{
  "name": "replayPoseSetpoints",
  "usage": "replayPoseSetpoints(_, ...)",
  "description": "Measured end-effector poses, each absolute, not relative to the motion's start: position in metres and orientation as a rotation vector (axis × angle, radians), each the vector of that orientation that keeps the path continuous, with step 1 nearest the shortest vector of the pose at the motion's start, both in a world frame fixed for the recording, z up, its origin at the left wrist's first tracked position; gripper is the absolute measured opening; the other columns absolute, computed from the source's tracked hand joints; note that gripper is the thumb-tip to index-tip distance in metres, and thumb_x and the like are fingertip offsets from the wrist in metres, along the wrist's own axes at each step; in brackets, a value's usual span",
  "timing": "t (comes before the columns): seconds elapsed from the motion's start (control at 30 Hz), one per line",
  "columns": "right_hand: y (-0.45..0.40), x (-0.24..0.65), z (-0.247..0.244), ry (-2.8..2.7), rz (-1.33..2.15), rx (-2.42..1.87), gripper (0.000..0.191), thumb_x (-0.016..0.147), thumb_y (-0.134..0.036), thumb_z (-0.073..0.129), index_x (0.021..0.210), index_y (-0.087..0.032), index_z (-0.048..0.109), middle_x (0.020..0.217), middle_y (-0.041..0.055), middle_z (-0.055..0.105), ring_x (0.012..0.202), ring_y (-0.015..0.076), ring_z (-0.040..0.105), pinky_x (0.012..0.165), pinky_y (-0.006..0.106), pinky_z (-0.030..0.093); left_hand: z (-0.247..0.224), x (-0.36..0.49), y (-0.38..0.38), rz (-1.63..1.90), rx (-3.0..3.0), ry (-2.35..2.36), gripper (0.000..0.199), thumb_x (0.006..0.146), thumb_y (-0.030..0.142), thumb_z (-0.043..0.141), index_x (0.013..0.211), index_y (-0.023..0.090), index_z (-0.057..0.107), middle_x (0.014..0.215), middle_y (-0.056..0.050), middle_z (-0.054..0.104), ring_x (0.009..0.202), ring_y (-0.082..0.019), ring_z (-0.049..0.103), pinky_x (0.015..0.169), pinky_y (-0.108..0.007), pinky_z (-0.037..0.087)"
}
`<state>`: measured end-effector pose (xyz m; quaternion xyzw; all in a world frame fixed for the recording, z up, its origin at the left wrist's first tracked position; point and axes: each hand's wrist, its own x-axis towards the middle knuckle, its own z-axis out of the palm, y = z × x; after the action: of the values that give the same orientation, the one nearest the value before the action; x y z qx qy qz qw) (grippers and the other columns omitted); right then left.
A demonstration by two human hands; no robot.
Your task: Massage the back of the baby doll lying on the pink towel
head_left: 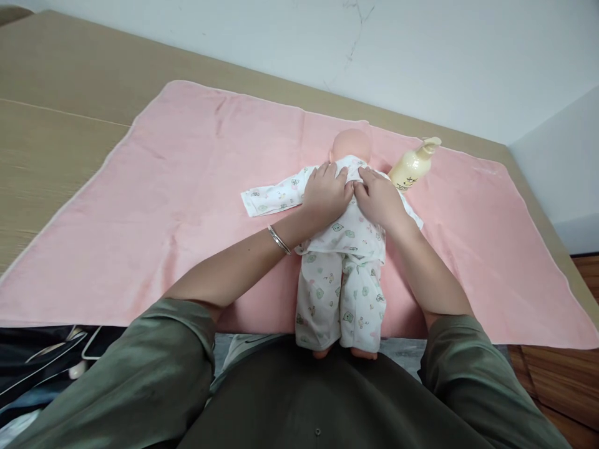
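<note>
A baby doll [350,144] in white patterned pyjamas lies face down on a pink blanket [224,162], its feet at the near edge. My left hand [326,192] rests on the left side of the doll's upper back, fingers spread over the shirt. My right hand [378,194] lies on the right side of the upper back, its fingers somewhat apart. Both thumbs nearly meet at the middle of the back. A pale yellow pump bottle [412,167] is just beyond my right hand, tilted to the right, beside the doll's shoulder.
The blanket covers much of a wooden table [56,68]. A white wall [421,56] rises behind the table's far edge. Dark items and a phone-like object [96,343] are below the near edge at the lower left.
</note>
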<state>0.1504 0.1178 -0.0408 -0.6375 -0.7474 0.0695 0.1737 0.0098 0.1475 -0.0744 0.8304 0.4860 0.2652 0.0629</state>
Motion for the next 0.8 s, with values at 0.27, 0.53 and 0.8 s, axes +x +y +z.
replayPoseSetpoints(0.27,0.125,0.152,-0.054,-2.125,0.146,-1.824,0.060,0.097,-0.032,0.030,0.146,0.000,0.042,0.152,0.0221,0.044,0.146,0.0339,0.037,0.121,0.053,0.030,-0.071,0.008,0.141,0.857,2.442,1.527,0.045,0.098,0.029,0.036,0.130,0.010,0.060,0.130,-0.019,0.062,0.125,-0.035,0.055,0.105,-0.049,0.046)
replayPoseSetpoints(0.53,0.103,0.131,-0.041,-2.115,0.143,-1.921,0.054,0.096,-0.021,0.031,0.143,0.000,0.047,0.149,0.0235,0.048,0.144,0.0336,0.041,0.121,0.053,0.032,-0.074,0.004,0.147,0.891,2.470,1.537,0.043,0.093,0.029,0.043,0.129,0.012,0.061,0.123,-0.016,0.066,0.116,-0.032,0.058,0.102,-0.047,0.049)
replayPoseSetpoints(0.8,0.127,0.155,-0.050,-2.084,0.252,-1.819,0.056,0.097,-0.032,0.036,0.146,-0.006,0.045,0.155,0.0189,0.042,0.148,0.0315,0.034,0.123,0.051,0.028,-0.077,0.008,0.141,0.928,2.464,1.512,0.041,0.098,0.030,0.036,0.126,0.015,0.063,0.129,-0.017,0.064,0.125,-0.033,0.056,0.102,-0.050,0.049)
